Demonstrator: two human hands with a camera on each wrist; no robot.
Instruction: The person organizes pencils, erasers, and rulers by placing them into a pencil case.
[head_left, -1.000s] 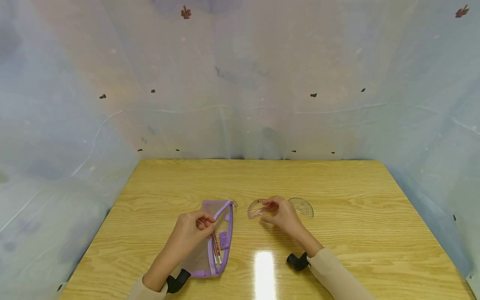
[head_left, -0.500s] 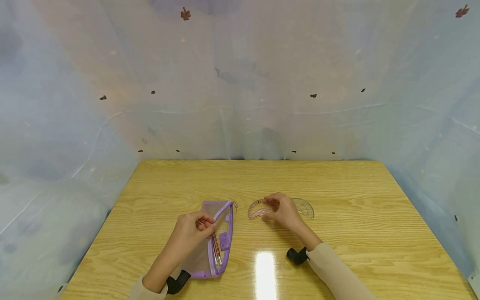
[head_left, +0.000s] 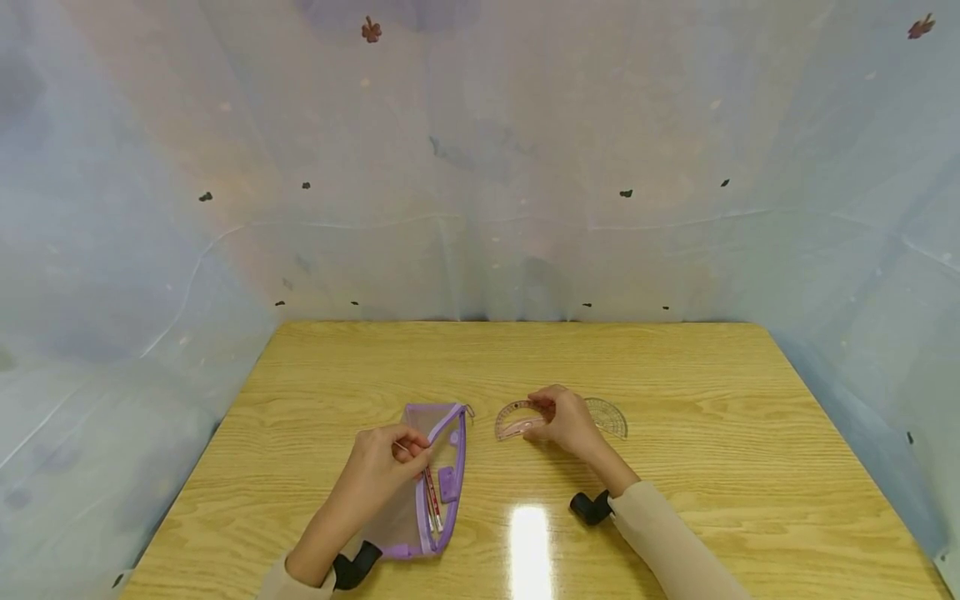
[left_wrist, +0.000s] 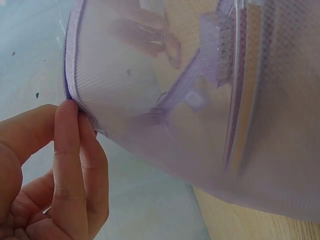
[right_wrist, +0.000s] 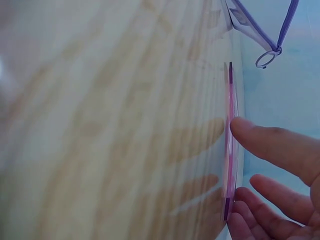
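Observation:
My left hand [head_left: 375, 462] pinches the zip edge of a translucent purple pencil case [head_left: 395, 517], lifting that edge so the mouth gapes. Inside are red-patterned pencils [head_left: 434, 500] and a purple block-shaped item [head_left: 447, 483], both also visible through the mesh in the left wrist view. To the right, a pink-tinted protractor [head_left: 517, 428] lies flat on the table, and my right hand [head_left: 574, 427] has thumb and fingers at its edges. In the right wrist view the thumb [right_wrist: 265, 137] meets the pink strip, with the other fingers at its lower end. The hand covers its right part.
A clear protractor [head_left: 609, 417] lies just right of the right hand, partly hidden by it. The case's zip pull ring [head_left: 470, 411] sticks out at its far corner. Patterned cloth [head_left: 480, 250] hangs behind the wooden table [head_left: 712, 467].
My right hand has come down onto the pink protractor, its thumb and fingers now at the edges; since half a second ago it has stayed there. The left hand keeps its pinch on the case.

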